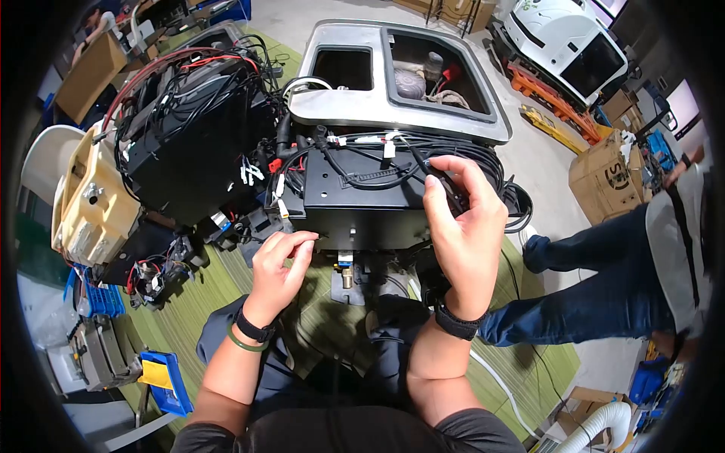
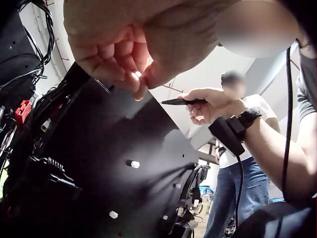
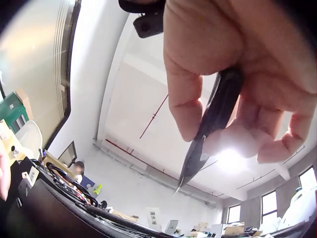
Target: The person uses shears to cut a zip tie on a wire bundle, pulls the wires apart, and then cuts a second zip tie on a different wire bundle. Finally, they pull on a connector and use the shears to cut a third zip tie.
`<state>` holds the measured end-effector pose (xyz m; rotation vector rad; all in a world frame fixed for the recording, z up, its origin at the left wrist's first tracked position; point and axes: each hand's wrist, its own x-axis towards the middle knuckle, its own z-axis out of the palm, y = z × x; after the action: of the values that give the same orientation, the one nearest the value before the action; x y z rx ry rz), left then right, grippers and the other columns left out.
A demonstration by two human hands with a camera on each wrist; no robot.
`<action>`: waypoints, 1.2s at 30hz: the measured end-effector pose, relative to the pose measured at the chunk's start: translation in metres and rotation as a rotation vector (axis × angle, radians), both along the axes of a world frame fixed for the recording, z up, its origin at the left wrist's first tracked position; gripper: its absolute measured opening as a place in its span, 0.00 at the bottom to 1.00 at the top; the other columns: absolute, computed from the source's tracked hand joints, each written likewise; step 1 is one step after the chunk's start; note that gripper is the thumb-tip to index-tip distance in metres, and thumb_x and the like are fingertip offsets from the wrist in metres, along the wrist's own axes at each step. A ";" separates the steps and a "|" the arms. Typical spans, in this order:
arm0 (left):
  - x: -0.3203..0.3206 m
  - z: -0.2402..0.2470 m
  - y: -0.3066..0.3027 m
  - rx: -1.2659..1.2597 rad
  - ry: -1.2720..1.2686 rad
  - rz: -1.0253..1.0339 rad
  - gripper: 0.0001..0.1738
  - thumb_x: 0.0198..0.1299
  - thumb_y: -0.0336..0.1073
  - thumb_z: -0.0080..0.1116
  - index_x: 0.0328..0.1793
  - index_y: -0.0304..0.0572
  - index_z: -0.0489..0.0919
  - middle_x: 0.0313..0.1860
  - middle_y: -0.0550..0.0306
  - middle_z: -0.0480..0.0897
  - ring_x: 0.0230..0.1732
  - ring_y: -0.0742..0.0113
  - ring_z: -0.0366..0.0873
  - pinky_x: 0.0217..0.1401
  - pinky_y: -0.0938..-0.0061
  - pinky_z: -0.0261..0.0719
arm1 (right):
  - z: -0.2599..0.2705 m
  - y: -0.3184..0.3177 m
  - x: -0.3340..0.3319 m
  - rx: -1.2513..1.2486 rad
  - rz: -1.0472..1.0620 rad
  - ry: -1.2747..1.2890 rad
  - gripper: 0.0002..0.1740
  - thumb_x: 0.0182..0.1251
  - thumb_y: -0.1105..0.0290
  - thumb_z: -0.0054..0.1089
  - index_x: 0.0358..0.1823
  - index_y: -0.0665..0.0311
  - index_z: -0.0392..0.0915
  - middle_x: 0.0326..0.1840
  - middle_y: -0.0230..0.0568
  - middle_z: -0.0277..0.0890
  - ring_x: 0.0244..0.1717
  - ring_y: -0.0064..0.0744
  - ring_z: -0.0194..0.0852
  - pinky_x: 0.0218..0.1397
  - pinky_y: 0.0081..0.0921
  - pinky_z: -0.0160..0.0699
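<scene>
While the right hand [image 1: 468,226] pinches a black pointed tool [image 3: 210,124] between thumb and fingers, the tool is held over the right part of the black box [image 1: 370,198], its tip directed away from the palm. The left hand [image 1: 279,272] is at the box's near edge, left of its middle, with the grip pressed together, thumb against fingertip; whether anything small lies between them, I cannot tell. Black cables [image 1: 483,162] lie coiled and bundled across the top of the box and around its far right corner, with white connectors [image 1: 390,149] among them. Below the near face of the box is a brass fitting [image 1: 347,278]. Beyond the box is a pale metal frame [image 1: 340,106] with two dark openings, and to its left a larger black case [image 1: 189,162] carries tangled black and red wires [image 1: 219,60]. Farther left of the box is a cream plastic part [image 1: 94,200]. To its right stands a person in jeans [image 1: 596,298], with a cardboard box [image 1: 604,177] farther back and a white machine [image 1: 563,45] beyond.
</scene>
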<state>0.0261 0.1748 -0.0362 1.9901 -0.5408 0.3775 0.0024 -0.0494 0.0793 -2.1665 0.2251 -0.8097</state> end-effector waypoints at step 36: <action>0.002 0.002 0.003 0.025 -0.051 0.023 0.07 0.60 0.25 0.63 0.44 0.37 0.85 0.29 0.54 0.81 0.29 0.64 0.77 0.35 0.73 0.76 | 0.004 0.008 -0.003 -0.106 0.099 0.063 0.09 0.60 0.70 0.63 0.40 0.63 0.79 0.32 0.41 0.78 0.34 0.44 0.76 0.44 0.35 0.66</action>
<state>0.0278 0.1780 -0.0342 2.0167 -0.5572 0.4382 -0.0007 -0.0413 0.0829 -2.2854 0.1082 -0.7126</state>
